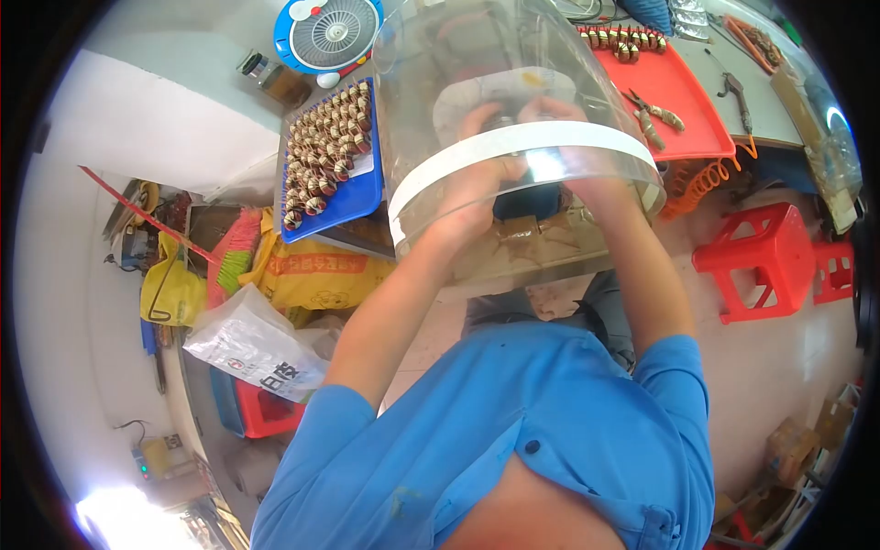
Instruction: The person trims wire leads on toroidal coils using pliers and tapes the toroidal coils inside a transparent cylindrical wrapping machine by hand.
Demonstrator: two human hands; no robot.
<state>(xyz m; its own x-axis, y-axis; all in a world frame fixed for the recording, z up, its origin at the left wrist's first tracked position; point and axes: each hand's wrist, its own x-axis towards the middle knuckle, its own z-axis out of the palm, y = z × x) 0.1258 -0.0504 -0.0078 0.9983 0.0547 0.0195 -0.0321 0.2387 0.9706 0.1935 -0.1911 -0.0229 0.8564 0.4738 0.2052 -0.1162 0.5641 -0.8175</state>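
Note:
Both of my hands reach through the open front of a clear plastic cover with a white band along its edge. Inside, my left hand has its fingers curled, close to a small dark, shiny piece. Opposite it, my right hand is bent inward with its fingers closed. Glare and the band hide the fingertips, so what they grip cannot be made out. Beneath the hands is a dark blue object, partly covered by the band.
To the left, a blue tray carries many striped, dark red-and-cream small parts, near a blue fan and a jar. On the right, a red tray holds pliers; an orange coiled hose hangs above a red stool.

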